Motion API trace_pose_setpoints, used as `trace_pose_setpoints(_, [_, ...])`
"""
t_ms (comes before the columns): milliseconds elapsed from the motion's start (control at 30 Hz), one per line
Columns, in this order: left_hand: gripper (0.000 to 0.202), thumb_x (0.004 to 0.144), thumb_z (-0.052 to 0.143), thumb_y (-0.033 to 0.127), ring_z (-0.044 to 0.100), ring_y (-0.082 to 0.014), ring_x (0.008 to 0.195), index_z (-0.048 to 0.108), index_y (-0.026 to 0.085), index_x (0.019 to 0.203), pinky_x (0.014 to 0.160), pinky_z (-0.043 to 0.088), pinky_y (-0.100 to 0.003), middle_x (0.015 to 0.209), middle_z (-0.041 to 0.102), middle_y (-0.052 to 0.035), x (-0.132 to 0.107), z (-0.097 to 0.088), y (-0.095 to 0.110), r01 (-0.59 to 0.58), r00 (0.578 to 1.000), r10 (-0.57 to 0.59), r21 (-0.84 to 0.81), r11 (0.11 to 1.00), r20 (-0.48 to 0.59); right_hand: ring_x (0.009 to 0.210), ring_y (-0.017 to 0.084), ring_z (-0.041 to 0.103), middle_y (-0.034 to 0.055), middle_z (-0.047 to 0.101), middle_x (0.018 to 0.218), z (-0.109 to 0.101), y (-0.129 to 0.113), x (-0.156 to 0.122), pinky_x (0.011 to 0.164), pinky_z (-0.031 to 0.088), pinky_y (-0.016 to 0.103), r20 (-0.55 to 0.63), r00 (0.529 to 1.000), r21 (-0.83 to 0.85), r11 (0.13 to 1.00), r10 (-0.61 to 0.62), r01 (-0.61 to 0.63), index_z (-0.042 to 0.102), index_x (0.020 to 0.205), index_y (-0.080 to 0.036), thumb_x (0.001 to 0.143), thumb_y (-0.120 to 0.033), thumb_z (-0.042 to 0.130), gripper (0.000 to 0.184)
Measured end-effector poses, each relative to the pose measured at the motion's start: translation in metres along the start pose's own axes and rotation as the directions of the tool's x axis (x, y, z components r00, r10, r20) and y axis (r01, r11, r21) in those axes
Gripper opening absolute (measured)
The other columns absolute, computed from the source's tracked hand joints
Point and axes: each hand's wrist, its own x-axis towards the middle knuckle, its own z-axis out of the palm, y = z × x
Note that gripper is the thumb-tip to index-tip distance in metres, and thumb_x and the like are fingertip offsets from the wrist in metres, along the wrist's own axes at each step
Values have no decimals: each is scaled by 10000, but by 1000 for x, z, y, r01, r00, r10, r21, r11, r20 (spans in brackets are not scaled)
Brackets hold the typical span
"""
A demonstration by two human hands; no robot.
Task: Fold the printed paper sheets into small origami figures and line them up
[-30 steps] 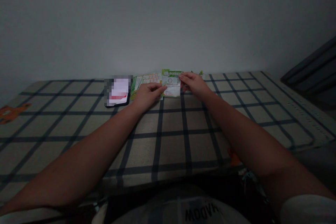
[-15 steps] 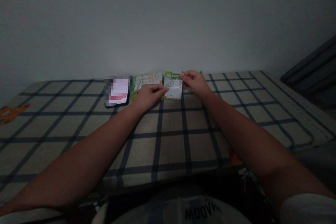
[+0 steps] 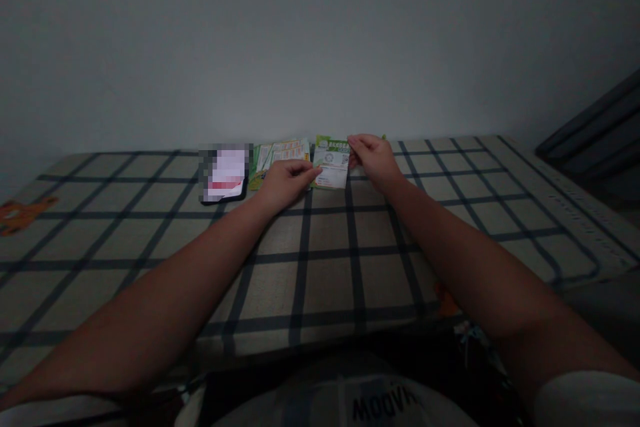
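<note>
Both my arms reach forward over a checked cloth [image 3: 330, 260] toward the far wall. My left hand [image 3: 285, 181] and my right hand [image 3: 374, 160] pinch the two sides of a small green and white printed leaflet [image 3: 332, 167], held between them just above the cloth. Each hand's fingers are closed on its edge of the paper. A second leaflet [image 3: 280, 152] with green and orange print lies flat behind my left hand.
A dark phone [image 3: 225, 173] with a lit, blurred screen lies left of the leaflets. A grey wall rises directly behind them. A dark slanted object [image 3: 595, 127] stands at the right edge. An orange patch [image 3: 20, 208] marks the cloth's far left.
The leaflet between my hands has become narrower and shifted slightly right, as if folded over. My hands stayed almost in place at its edges.
</note>
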Motion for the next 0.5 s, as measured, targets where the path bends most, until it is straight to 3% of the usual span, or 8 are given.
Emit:
trace_pose_setpoints(133, [364, 816, 695, 522, 503, -135, 569, 695, 180, 691, 528, 369, -256, 588, 584, 6, 3, 0, -6, 18, 998, -18, -7, 1000, -64, 590, 112, 592, -8, 653, 710, 2, 4, 0, 575, 519, 252, 90, 995, 40, 999, 32, -35, 672, 1107, -182, 807, -566, 729, 491])
trace_pose_setpoints(300, [389, 821, 685, 542, 492, -124, 535, 682, 177, 687, 526, 361, -251, 566, 576, 14, 4, -2, -7, 27, 996, -31, -44, 999, -86, 601, 112, 591, 11, 650, 666, 1, 4, -2, 589, 511, 250, 188, 982, -51, 999, -3, 13, 672, 800, -153, 781, -486, 763, 345])
trace_pose_setpoints(500, [349, 797, 712, 501, 473, -112, 509, 670, 179, 668, 508, 334, -243, 560, 573, 22, 2, -3, -5, 96, 993, -103, -124, 988, -48, 614, 117, 586, 11, 632, 658, -2, -1, -3, 596, 482, 255, 212, 976, -136, 988, -40, 70, 640, 759, -153, 829, -429, 716, 295])
